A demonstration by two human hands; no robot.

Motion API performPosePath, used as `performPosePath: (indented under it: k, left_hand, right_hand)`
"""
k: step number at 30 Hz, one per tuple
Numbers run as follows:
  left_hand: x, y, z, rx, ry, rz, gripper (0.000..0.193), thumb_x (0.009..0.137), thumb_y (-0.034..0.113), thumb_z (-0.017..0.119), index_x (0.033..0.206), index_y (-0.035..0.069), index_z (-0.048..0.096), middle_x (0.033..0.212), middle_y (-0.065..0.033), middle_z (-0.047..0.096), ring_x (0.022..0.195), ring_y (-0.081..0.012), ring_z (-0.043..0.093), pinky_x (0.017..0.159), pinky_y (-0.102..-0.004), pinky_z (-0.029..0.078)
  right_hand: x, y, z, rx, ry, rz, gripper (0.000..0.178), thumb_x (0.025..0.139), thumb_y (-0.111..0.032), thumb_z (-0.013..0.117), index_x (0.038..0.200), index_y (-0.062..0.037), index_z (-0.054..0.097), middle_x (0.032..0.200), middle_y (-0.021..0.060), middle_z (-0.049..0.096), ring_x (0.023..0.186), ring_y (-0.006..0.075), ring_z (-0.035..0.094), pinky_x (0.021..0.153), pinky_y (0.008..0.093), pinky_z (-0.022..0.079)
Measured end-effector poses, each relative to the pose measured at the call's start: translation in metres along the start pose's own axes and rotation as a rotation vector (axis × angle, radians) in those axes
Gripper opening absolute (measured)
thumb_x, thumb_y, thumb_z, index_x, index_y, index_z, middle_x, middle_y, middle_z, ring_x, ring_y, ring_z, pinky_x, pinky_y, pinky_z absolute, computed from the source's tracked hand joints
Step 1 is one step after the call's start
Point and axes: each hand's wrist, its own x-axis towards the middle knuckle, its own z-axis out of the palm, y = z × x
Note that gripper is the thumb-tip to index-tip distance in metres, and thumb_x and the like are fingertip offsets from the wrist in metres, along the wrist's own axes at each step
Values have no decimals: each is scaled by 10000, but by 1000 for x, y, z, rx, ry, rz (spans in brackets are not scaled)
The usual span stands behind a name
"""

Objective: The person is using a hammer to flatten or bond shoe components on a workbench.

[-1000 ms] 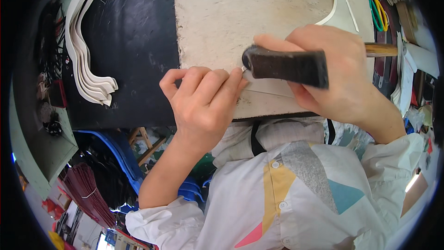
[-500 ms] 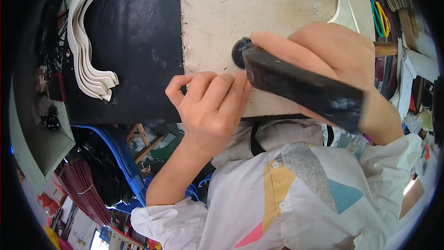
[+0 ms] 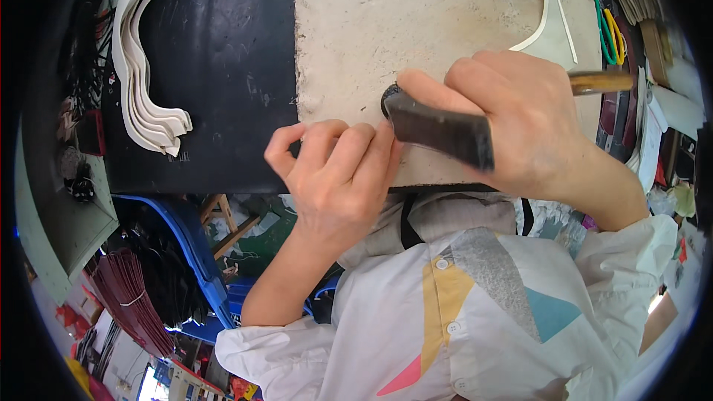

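My right hand [image 3: 523, 119] is closed round the wooden handle of a hammer [image 3: 442, 132]. Its dark, blocky head hangs low over the cream work board [image 3: 371, 22], and the brown handle end sticks out to the right of my fist. Close to the left of the hammer head, my left hand [image 3: 334, 171] rests at the board's front edge with its fingers curled and the thumb side drawn together. What those fingers hold, if anything, is hidden behind them and the hammer head. Whether the hammer is touching anything cannot be made out.
A stack of curved cream strips [image 3: 141, 96] lies on the black mat [image 3: 230, 52] at left. Thin pale strips [image 3: 546, 15] lie at the board's far right, near green and yellow loops [image 3: 613, 37]. A blue bin [image 3: 186, 238] stands below the table's left front.
My right hand has moved a little left and brought the hammer head down from a raised position toward the board. My left hand stays in nearly the same place.
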Motion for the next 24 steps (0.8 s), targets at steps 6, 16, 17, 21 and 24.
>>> performPosePath:
  k: [6,16,17,21,24]
  left_hand:
    - [-15,5,7,-11,63,-51,223,708,192,849,892,109,753,815,48,577,774,-140,579,883,-393,300]
    - [-2,26,7,-29,0,-341,135,755,132,815,870,135,745,812,32,616,812,-170,563,852,-361,301]
    - [0,29,8,-55,-5,-399,130,759,118,815,866,137,745,808,26,625,817,-170,569,845,-351,304]
    - [32,4,26,-184,-21,-183,84,784,76,763,839,108,707,809,-3,588,839,-219,553,907,-407,323]
    - [74,-17,34,-327,-154,112,88,787,30,742,838,82,693,814,-41,601,828,-234,576,882,-393,384]
  right_hand:
    - [3,6,5,47,137,-67,519,705,-296,813,1154,-60,706,692,26,496,573,218,544,511,354,412]
    - [-9,20,8,115,163,60,550,631,57,711,1159,-95,722,654,61,506,534,237,545,484,361,423]
    - [-15,23,9,137,175,101,543,644,63,710,1166,-88,718,664,66,518,542,243,551,491,365,429]
    - [-46,32,-3,204,131,260,502,706,70,725,1194,-46,696,764,112,620,618,282,608,552,362,469]
    - [-58,36,-22,186,129,263,489,729,59,755,1206,-20,691,853,145,667,686,292,639,596,344,487]
